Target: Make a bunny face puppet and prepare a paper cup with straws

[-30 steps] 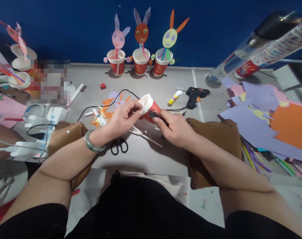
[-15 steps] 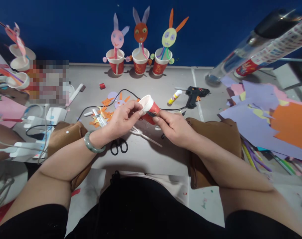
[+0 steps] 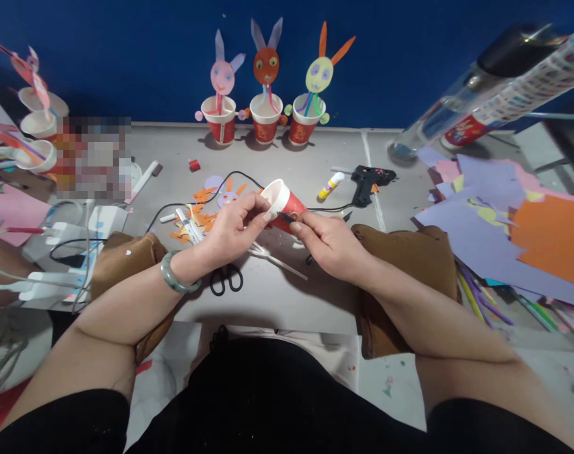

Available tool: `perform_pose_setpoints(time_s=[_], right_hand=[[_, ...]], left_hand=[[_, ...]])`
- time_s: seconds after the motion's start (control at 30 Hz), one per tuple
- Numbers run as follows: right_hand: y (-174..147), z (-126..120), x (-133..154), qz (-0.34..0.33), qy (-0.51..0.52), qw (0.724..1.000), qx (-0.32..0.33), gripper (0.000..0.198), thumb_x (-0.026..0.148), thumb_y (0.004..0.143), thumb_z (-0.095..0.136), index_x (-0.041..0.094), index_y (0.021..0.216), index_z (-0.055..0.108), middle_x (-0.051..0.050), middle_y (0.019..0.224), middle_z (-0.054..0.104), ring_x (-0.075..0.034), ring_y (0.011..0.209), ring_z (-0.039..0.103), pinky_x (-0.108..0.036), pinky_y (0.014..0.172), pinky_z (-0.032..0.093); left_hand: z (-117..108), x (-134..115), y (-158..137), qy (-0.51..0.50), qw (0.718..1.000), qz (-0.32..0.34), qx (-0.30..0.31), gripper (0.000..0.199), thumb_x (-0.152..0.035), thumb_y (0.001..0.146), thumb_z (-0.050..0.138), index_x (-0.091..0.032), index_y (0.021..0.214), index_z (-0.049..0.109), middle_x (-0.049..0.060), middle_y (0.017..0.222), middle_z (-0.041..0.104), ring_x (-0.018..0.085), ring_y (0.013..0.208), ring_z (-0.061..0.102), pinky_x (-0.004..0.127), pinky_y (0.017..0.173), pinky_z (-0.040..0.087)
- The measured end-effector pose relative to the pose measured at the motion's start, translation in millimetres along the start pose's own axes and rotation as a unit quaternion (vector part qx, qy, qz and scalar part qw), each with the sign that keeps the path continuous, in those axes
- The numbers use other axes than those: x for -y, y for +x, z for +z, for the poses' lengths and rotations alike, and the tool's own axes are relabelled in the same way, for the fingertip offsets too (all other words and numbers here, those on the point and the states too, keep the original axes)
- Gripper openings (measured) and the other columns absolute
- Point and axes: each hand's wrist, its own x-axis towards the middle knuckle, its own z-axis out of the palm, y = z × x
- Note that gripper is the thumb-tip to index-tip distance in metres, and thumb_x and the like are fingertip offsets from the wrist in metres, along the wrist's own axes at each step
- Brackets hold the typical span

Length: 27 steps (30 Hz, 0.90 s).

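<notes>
A red and white paper cup [image 3: 291,203] is held tilted above the table, its mouth toward the upper left. My left hand [image 3: 237,228] is closed on the cup's rim, pinching it between thumb and fingers. In my right hand [image 3: 327,243] is a slim black pointed tool [image 3: 285,217], its tip against the cup's side just below the rim; its exact kind is unclear. Black-handled scissors [image 3: 226,279] lie below my left hand, their blades hidden. White pipe cleaners [image 3: 280,260] rest on the table under the cup.
Three paper cups with rabbit faces [image 3: 266,123] stand along the blue wall. A black glue gun [image 3: 369,183] and a glue stick [image 3: 331,186] lie beyond my right hand. Coloured paper [image 3: 485,233] is piled at right. At left are power strips [image 3: 97,236] and orange paper scraps [image 3: 204,202].
Hardly anything differs. The view has shifted slightly; both hands keep their hold, and the black tool's tip stays at the cup's side.
</notes>
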Motion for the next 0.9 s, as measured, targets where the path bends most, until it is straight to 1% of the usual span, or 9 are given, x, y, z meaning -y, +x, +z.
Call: perform_pose_setpoints(time_s=[0.17, 0.3, 0.37, 0.43, 0.53, 0.6, 0.73, 0.9], right_hand=[[0, 1, 0, 0.007, 0.011, 1.0, 0.001, 0.036, 0.042, 0.102, 0.045, 0.021, 0.074, 0.051, 0.002, 0.065, 0.055, -0.012, 0.06, 0.049, -0.027, 0.061, 0.036], [0, -1, 0, 0.001, 0.0, 1.0, 0.011, 0.037, 0.044, 0.102, 0.043, 0.021, 0.075, 0.051, 0.002, 0.065, 0.055, -0.012, 0.06, 0.049, -0.027, 0.061, 0.036], [0, -3, -1, -0.012, -0.038, 0.999, 0.0, 0.036, 0.046, 0.102, 0.043, 0.021, 0.079, 0.054, 0.002, 0.064, 0.056, -0.013, 0.058, 0.048, -0.027, 0.06, 0.035], [-1, -6, -4, -0.024, -0.109, 0.994, -0.021, 0.037, 0.048, 0.102, 0.042, 0.02, 0.084, 0.057, 0.001, 0.062, 0.055, -0.013, 0.056, 0.047, -0.028, 0.059, 0.032], [-1, -7, -10, -0.044, -0.235, 0.97, -0.051, 0.041, 0.052, 0.102, 0.039, 0.019, 0.092, 0.062, -0.001, 0.061, 0.057, -0.015, 0.054, 0.046, -0.03, 0.058, 0.028], [-1, -7, -12, -0.059, -0.29, 0.954, -0.051, 0.045, 0.053, 0.102, 0.037, 0.018, 0.094, 0.064, -0.003, 0.061, 0.059, -0.016, 0.053, 0.047, -0.03, 0.058, 0.026], [-1, -7, -13, -0.084, -0.33, 0.94, -0.035, 0.049, 0.052, 0.104, 0.032, 0.016, 0.096, 0.064, -0.004, 0.061, 0.061, -0.016, 0.053, 0.048, -0.03, 0.058, 0.024], [-1, -8, -11, -0.098, -0.344, 0.934, -0.014, 0.049, 0.051, 0.104, 0.031, 0.016, 0.096, 0.064, -0.004, 0.062, 0.062, -0.017, 0.052, 0.048, -0.03, 0.057, 0.021]], left_hand=[[0, 1, 1, -0.006, 1.0, -0.002, -0.007, 0.018, -0.036, 0.094, 0.063, -0.019, 0.09, 0.06, 0.002, 0.08, 0.069, 0.013, 0.072, 0.064, 0.026, 0.067, 0.051], [-4, 3, 5, -0.011, 1.0, -0.01, -0.023, 0.015, -0.032, 0.092, 0.063, -0.019, 0.087, 0.06, 0.001, 0.076, 0.065, 0.012, 0.067, 0.061, 0.026, 0.063, 0.049], [-8, 2, 8, -0.015, 0.999, -0.02, -0.031, 0.012, -0.03, 0.09, 0.063, -0.018, 0.086, 0.061, 0.0, 0.075, 0.064, 0.012, 0.065, 0.059, 0.026, 0.062, 0.049], [-12, 1, 10, -0.017, 0.999, -0.032, -0.027, 0.011, -0.028, 0.088, 0.064, -0.018, 0.084, 0.062, 0.0, 0.074, 0.064, 0.012, 0.066, 0.058, 0.026, 0.063, 0.049], [-17, -3, 12, -0.034, 0.998, -0.049, 0.0, 0.012, -0.028, 0.089, 0.063, -0.018, 0.082, 0.062, 0.0, 0.073, 0.063, 0.012, 0.068, 0.057, 0.026, 0.066, 0.049], [-18, -4, 12, -0.044, 0.997, -0.056, 0.019, 0.013, -0.028, 0.089, 0.062, -0.018, 0.082, 0.062, 0.0, 0.071, 0.062, 0.012, 0.067, 0.057, 0.026, 0.066, 0.048], [-21, -5, 12, -0.03, 0.997, -0.055, 0.044, 0.013, -0.028, 0.089, 0.062, -0.017, 0.081, 0.062, -0.001, 0.071, 0.06, 0.011, 0.066, 0.054, 0.025, 0.063, 0.045], [-22, -5, 12, -0.022, 0.997, -0.051, 0.062, 0.017, -0.031, 0.088, 0.061, -0.016, 0.081, 0.062, 0.0, 0.073, 0.06, 0.011, 0.067, 0.052, 0.025, 0.062, 0.043]])
